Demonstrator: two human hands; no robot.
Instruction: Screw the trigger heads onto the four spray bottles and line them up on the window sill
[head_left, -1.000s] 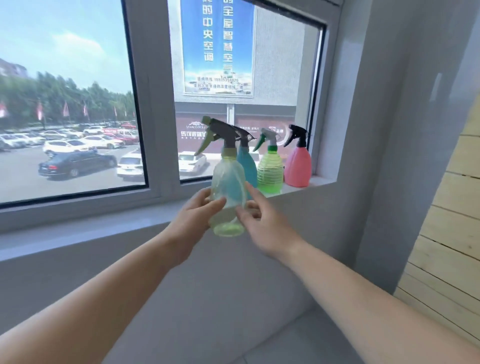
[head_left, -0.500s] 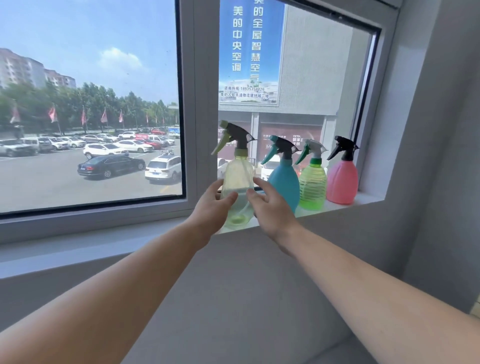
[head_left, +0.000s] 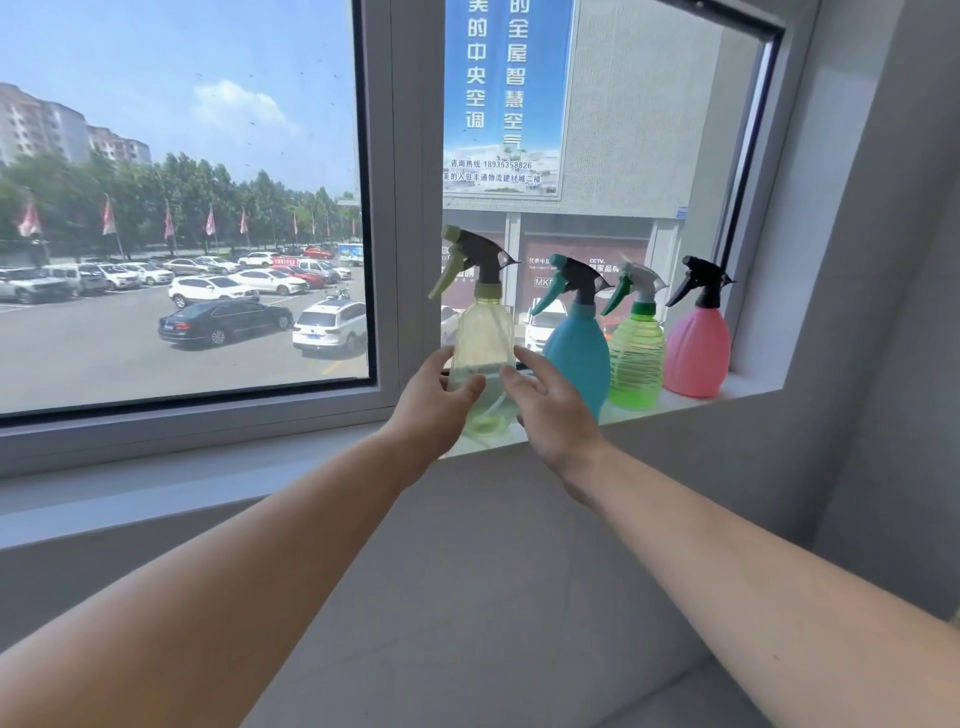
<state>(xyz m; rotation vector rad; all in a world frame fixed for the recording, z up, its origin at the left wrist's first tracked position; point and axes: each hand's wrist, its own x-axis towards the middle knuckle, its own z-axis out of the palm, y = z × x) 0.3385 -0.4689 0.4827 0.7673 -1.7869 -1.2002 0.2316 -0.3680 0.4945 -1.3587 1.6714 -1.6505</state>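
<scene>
A clear pale-yellow spray bottle (head_left: 482, 343) with a green-and-grey trigger head stands at the left end of the row on the white window sill (head_left: 691, 402). My left hand (head_left: 434, 402) grips its lower left side, thumb across the front. From the right, my right hand (head_left: 553, 408) holds it loosely with spread fingers. To its right stand a blue bottle (head_left: 577, 348), a green ribbed bottle (head_left: 636, 358) and a pink bottle (head_left: 697, 353). All three have trigger heads on, nozzles pointing left.
The window frame's middle post (head_left: 410, 208) rises just behind the clear bottle. A grey wall (head_left: 852, 260) closes the sill on the right, next to the pink bottle. The sill runs on to the left under the big pane (head_left: 182, 208).
The clear bottle has gone from mid-air in front of the sill down onto it, left of the blue bottle. My right fingers have spread. The view has shifted left.
</scene>
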